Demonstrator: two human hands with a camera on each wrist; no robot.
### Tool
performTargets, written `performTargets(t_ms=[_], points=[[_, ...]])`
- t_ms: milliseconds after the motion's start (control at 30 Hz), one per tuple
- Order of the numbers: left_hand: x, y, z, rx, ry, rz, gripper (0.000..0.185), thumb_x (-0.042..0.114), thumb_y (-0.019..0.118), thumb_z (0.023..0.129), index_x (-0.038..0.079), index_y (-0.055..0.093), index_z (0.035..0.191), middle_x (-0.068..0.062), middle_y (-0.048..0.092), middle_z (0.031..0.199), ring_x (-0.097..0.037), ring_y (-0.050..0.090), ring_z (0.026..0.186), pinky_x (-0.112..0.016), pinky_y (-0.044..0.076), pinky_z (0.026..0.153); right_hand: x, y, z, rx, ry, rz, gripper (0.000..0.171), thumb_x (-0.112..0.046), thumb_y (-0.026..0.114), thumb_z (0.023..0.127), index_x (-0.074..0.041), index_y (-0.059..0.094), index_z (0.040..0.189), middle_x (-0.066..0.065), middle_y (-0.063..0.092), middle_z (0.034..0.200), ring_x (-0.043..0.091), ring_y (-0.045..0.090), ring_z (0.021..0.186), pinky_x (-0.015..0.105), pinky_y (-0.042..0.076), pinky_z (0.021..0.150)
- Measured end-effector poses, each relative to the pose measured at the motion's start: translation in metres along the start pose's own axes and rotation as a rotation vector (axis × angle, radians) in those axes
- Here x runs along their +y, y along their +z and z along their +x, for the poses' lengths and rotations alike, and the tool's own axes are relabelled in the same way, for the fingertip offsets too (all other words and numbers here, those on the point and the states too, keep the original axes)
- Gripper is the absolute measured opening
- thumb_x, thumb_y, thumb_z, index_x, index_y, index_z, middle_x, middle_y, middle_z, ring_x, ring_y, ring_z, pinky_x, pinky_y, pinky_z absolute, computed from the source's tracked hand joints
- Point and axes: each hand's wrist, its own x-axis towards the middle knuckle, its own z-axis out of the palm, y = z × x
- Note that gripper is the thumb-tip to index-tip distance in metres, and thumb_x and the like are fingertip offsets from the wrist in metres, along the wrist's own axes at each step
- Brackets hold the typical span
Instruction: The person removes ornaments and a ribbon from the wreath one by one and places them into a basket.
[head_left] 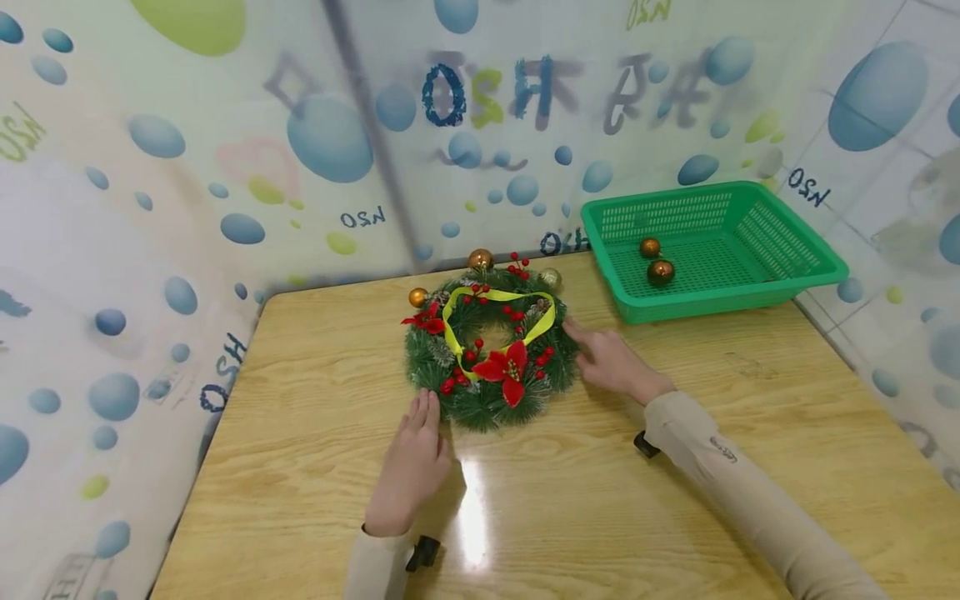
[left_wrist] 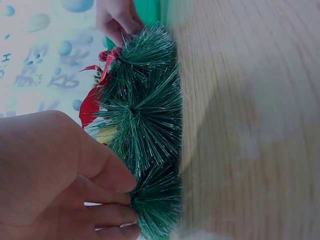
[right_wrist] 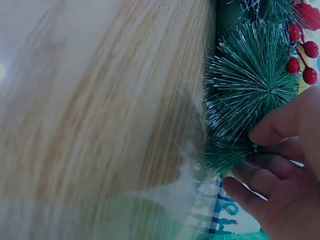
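A green artificial Christmas wreath (head_left: 480,408) lies on the table, dressed with red poinsettias, red berries, pinecones and gold baubles. A yellow ribbon (head_left: 540,325) loops around its inner ring. At the near left edge, my left hand (head_left: 412,467) pinches the outer needles; in the left wrist view the thumb and fingertips meet at the green tufts (left_wrist: 145,120). My right hand (head_left: 618,362) is at the wreath's right edge. In the right wrist view its thumb and forefinger pinch a needle tuft (right_wrist: 225,155), with the other fingers loosely bent.
A green plastic basket (head_left: 712,308) stands at the back right of the wooden table (head_left: 315,500), holding two copper-brown baubles (head_left: 661,272). Behind the table hangs a patterned curtain (head_left: 420,200) with blue and green dots.
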Motion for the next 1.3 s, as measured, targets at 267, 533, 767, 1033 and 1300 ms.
performTargets(t_ms=[267,533,767,1033,1300], points=[[-0.002,-0.002,0.002,0.003,-0.004,-0.006,0.063,0.006,0.050,0.097,-0.015,0.029,0.152,-0.033,0.027,0.160,-0.049,0.028,0.149,-0.062,0.030,0.121,-0.003,-0.001,-0.003,0.011,-0.012,-0.013,0.063,0.007,0.055,0.087,0.009,0.041,0.148,0.035,0.048,0.145,0.000,0.024,0.037,0.015,0.028,0.034],[-0.009,-0.005,0.007,-0.010,-0.010,0.012,0.064,0.008,0.051,0.098,-0.014,0.028,0.153,-0.033,0.025,0.161,-0.050,0.028,0.149,-0.062,0.029,0.121,-0.007,0.001,-0.009,0.002,0.003,0.014,0.063,0.005,0.056,0.088,0.009,0.040,0.149,0.033,0.040,0.151,-0.001,0.027,0.035,0.016,0.030,0.033],[-0.013,-0.010,0.014,-0.051,-0.038,-0.004,0.066,0.012,0.048,0.100,-0.012,0.022,0.155,-0.031,0.018,0.164,-0.049,0.021,0.151,-0.062,0.024,0.124,-0.010,0.004,-0.015,0.008,-0.003,-0.001,0.062,0.004,0.055,0.089,0.011,0.041,0.148,0.033,0.043,0.149,0.001,0.027,0.038,0.017,0.030,0.036],[-0.021,-0.017,0.023,-0.088,-0.070,-0.020,0.066,0.014,0.043,0.101,-0.010,0.016,0.157,-0.029,0.013,0.165,-0.049,0.017,0.153,-0.060,0.020,0.125,-0.017,0.007,-0.021,-0.007,-0.014,0.013,0.061,0.003,0.054,0.090,0.010,0.041,0.148,0.033,0.043,0.148,-0.003,0.022,0.036,0.015,0.028,0.034],[-0.025,-0.023,0.027,-0.103,-0.106,-0.030,0.069,0.012,0.043,0.100,-0.009,0.012,0.158,-0.028,0.009,0.166,-0.049,0.013,0.153,-0.059,0.017,0.126,-0.022,0.011,-0.026,0.015,-0.067,0.004,0.056,0.005,0.054,0.090,0.013,0.045,0.144,0.035,0.048,0.144,-0.007,0.021,0.035,0.014,0.030,0.034]])
